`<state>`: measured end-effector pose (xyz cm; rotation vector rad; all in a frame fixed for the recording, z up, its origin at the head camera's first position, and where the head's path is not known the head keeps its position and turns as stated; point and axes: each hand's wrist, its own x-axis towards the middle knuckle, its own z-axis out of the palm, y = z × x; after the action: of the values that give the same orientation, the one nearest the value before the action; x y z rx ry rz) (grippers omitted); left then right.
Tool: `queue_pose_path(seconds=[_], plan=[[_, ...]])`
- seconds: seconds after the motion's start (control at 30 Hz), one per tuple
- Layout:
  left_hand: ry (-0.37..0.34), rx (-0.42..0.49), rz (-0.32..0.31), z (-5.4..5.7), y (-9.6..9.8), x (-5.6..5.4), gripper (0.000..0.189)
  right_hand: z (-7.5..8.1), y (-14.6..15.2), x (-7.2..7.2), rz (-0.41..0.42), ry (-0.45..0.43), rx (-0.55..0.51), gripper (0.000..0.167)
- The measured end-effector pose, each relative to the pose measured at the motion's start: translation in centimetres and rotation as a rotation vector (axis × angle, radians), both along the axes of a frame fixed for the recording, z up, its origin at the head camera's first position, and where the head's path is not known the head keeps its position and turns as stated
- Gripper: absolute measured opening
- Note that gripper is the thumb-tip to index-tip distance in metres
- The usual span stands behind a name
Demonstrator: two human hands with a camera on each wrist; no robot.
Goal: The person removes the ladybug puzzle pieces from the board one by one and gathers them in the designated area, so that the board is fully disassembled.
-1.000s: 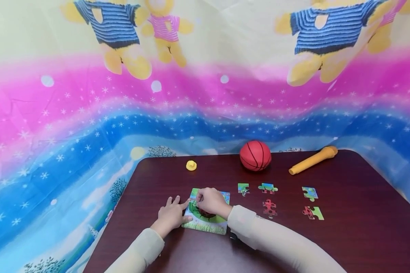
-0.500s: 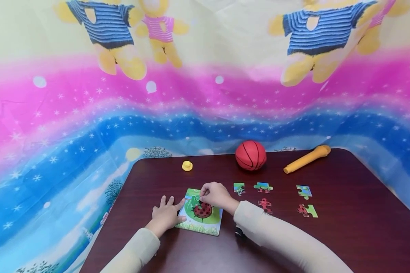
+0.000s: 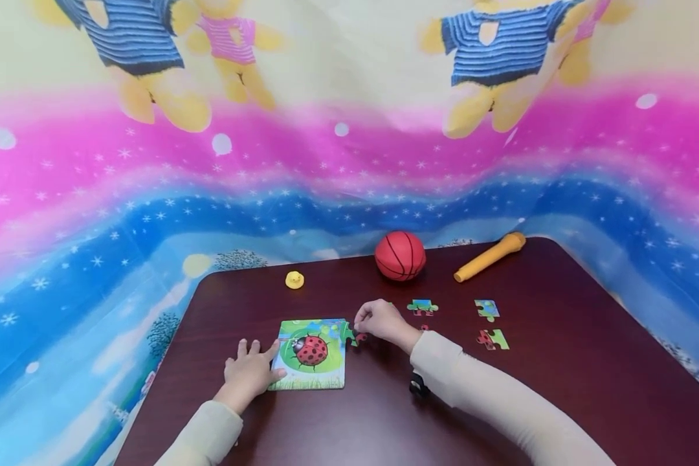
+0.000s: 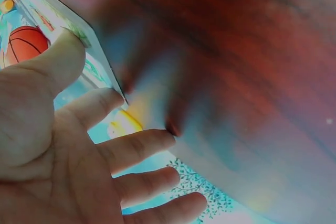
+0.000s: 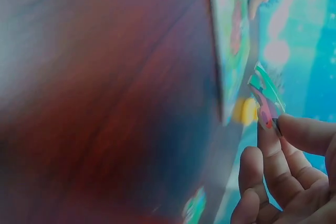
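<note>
A square puzzle board [image 3: 309, 382] with a ladybug picture lies on the table. My left hand [image 3: 249, 372] is spread at its left edge, thumb and index finger touching the edge; in the left wrist view its fingers [image 4: 134, 148] are extended. Just off the board's right side, my right hand [image 3: 384, 323] pinches a green and red puzzle piece [image 3: 349, 333] between thumb and fingertips. The right wrist view shows this piece [image 5: 269, 98] held tilted, above the table. Other loose puzzle pieces lie further right, including a blue-topped one [image 3: 422, 306]; my right hand and sleeve partly cover some.
Two more pieces, one blue and green [image 3: 487, 310] and one red and green [image 3: 495, 340], lie to the right. Along the back stand a yellow duck [image 3: 294, 279], a red toy basketball [image 3: 400, 256] and a yellow toy microphone [image 3: 489, 257]. A printed cloth [image 3: 326, 175] hangs behind the table.
My right hand has moved right from above the board, carrying the pinched puzzle piece, so the ladybug is uncovered. The left hand stays at the board's edge. The head view has turned right.
</note>
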<state>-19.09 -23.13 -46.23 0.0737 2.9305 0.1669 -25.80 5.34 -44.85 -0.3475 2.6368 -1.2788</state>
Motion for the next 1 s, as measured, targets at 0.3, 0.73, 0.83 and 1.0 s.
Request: queue_pose_path(seconds=[0.3, 0.73, 0.83, 1.0], plan=[[0.011, -0.033, -0.014, 1.1, 0.0, -0.6, 0.071, -0.3, 2.8, -1.1, 0.011, -0.072, 0.053, 0.008], [-0.017, -0.054, -0.014, 1.2, 0.5, -0.5, 0.069, -1.2, 4.6, -0.9, -0.066, -0.039, 0.195, 0.011], [-0.011, -0.058, -0.017, 1.1, 0.5, -0.5, 0.07, -0.9, 4.3, -0.9, -0.076, 0.019, 0.297, 0.017], [-0.006, -0.052, -0.019, 0.5, 0.7, -0.1, 0.07, -1.1, 4.0, -0.4, -0.054, 0.145, 0.501, 0.041]])
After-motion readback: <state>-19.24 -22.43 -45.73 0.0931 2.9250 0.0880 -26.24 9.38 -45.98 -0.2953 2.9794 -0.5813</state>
